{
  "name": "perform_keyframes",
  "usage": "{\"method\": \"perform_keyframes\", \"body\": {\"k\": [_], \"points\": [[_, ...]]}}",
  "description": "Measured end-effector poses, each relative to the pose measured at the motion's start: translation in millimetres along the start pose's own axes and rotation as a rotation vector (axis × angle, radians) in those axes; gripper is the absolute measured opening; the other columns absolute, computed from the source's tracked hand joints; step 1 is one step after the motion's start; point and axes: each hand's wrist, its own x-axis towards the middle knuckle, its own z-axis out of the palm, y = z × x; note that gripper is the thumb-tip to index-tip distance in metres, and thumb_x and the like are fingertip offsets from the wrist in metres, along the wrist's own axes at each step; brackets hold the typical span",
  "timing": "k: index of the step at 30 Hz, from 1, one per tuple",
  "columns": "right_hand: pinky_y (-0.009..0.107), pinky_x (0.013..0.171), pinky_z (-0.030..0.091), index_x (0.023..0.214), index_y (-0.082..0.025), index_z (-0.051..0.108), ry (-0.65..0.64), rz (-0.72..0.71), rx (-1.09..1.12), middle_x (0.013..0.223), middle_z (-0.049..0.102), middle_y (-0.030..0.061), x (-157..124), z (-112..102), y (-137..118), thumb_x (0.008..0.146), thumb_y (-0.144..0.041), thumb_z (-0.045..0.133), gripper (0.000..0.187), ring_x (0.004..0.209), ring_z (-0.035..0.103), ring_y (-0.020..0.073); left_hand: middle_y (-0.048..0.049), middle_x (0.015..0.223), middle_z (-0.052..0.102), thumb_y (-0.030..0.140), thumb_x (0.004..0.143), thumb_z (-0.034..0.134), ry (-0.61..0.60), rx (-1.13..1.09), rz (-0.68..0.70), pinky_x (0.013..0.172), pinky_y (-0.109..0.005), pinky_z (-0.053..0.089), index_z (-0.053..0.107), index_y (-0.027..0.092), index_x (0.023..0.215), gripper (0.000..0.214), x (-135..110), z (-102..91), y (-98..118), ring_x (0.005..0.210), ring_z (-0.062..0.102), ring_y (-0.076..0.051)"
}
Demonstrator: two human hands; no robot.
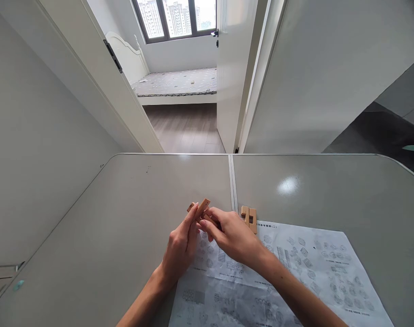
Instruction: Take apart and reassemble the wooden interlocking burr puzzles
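Note:
My left hand (pixel 183 243) is closed around notched wooden puzzle pieces (pixel 202 207), which stick up crosswise above its fingers. From the right, my right hand (pixel 234 234) pinches another wooden puzzle piece (pixel 210 220) against them. The fingers hide much of the joint, so I cannot tell how the pieces fit together. Just beyond my right wrist, more notched wooden pieces (pixel 249 218) lie side by side at the top edge of a paper sheet (pixel 312 268). Small printed puzzle diagrams cover the creased sheet, which lies under both hands.
The glossy grey table (pixel 107 245) has a seam strip (pixel 231 177) running away from me. Its far edge meets a doorway with an open white door (pixel 236 77). A bed (pixel 179 84) and a window (pixel 179 18) are in the room beyond. A wall (pixel 39 113) borders the left side.

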Motion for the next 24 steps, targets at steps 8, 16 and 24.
{"method": "perform_keyframes", "body": {"k": [8, 16, 24], "points": [[0.026, 0.057, 0.04, 0.089, -0.023, 0.06, -0.002, -0.014, 0.004, 0.072, 0.068, -0.0023, -0.7, -0.8, 0.9, 0.106, -0.029, 0.052, 0.02, 0.06, 0.059, 0.0145, -0.0103, 0.144, 0.07, 0.022, 0.112, 0.045, 0.012, -0.021, 0.028, 0.083, -0.03, 0.066, 0.046, 0.029, 0.161, 0.05, 3.8, -2.1, 2.5, 0.09, 0.078, -0.016], [0.024, 0.055, 0.039, 0.088, -0.023, 0.058, -0.018, -0.006, 0.009, 0.071, 0.067, -0.0034, -2.5, -3.6, -2.3, 0.107, -0.028, 0.051, 0.021, 0.057, 0.055, 0.0131, -0.0097, 0.144, 0.07, 0.019, 0.112, 0.043, -0.018, -0.077, 0.064, 0.09, -0.032, 0.065, 0.045, 0.031, 0.162, 0.051, 5.1, -2.9, 1.9, 0.106, 0.077, -0.018], [0.026, 0.056, 0.04, 0.089, -0.023, 0.059, -0.003, 0.012, 0.026, 0.072, 0.068, -0.002, -1.8, -1.2, -5.4, 0.106, -0.026, 0.051, 0.019, 0.058, 0.056, 0.0146, -0.0069, 0.119, 0.081, 0.026, 0.112, 0.046, -0.015, -0.063, 0.022, 0.087, -0.032, 0.064, 0.048, 0.027, 0.16, 0.048, 3.9, -0.7, 4.1, 0.088, 0.076, -0.017]]}}
